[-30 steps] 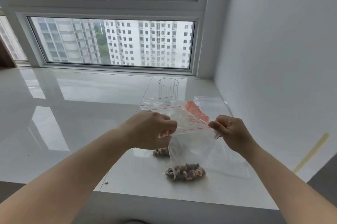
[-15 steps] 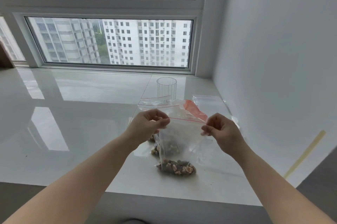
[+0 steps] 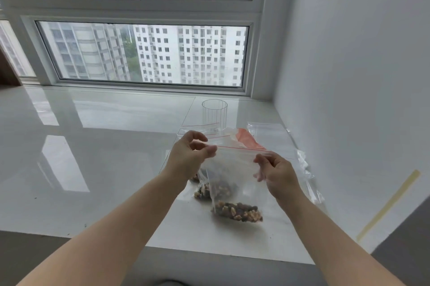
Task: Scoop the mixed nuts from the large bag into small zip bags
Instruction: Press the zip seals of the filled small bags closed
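Note:
I hold a small clear zip bag point(image 3: 235, 169) upright over the white sill, mixed nuts point(image 3: 237, 211) lying in its bottom. My left hand point(image 3: 188, 157) pinches the left end of its red zip strip. My right hand point(image 3: 274, 169) pinches the right end. Behind the bag, partly hidden, sits another clear bag with nuts point(image 3: 202, 191). The large bag with an orange patch point(image 3: 249, 140) lies further back.
A clear plastic cup point(image 3: 214, 114) stands upright near the window. More empty zip bags point(image 3: 267, 129) lie flat at the back right, close to the white wall. The glossy sill point(image 3: 93, 146) ends in a front edge just below the bags.
Both hands have moved the bag a little away from me and to the left. The zip strip now runs taut and straight between my fingers.

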